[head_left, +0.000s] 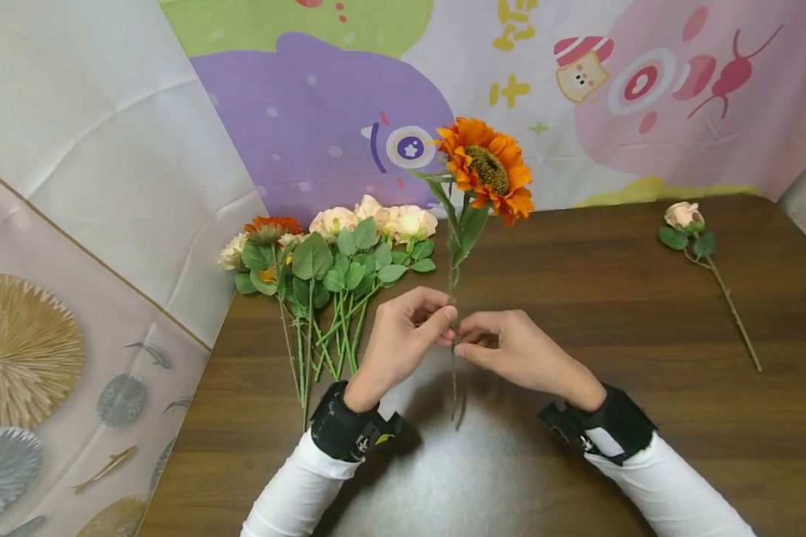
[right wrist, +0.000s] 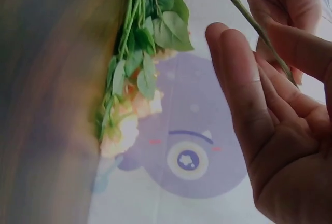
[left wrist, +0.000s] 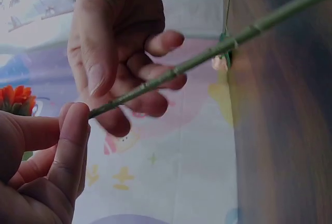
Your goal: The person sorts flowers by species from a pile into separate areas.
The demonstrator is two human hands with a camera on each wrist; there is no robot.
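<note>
Left grip [head_left: 403, 335]: thumb and forefinger pinch the sunflower stem [head_left: 453, 309] about halfway down; the other fingers curl loosely behind it.
Right grip [head_left: 510, 350]: fingertips meet the stem just beside the left fingertips; the left wrist view shows the stem [left wrist: 171, 73] crossing the right fingers [left wrist: 155, 71], the thumb lying over it, so this grip grasps the stem too.
Sunflower [head_left: 486, 168]: held upright above the surface, orange head at top, facing the camera and slightly right; two green leaves [head_left: 466, 227] below the head; the stem's lower end hangs free, just above the surface.
Surface [head_left: 611, 298]: dark wood grain; a pale glare patch lies under the hands.
Bunch at left [head_left: 329, 253]: cream roses and a second orange bloom with leafy stems, lying flat at the far left edge, well apart from the held stem.
Single rose [head_left: 685, 216]: lies alone at the far right, stem pointing toward the near edge.
Backdrop [head_left: 322, 97]: cartoon-printed cloth behind the surface.
Handling note: with both pinches so close together, the top-heavy head probably tends to swing; a firm pinch on one side while the other adjusts should keep the stem upright.
Caution: the thin stem likely bends at the pinch point if squeezed sideways; pressure is best kept light and along its length.
</note>
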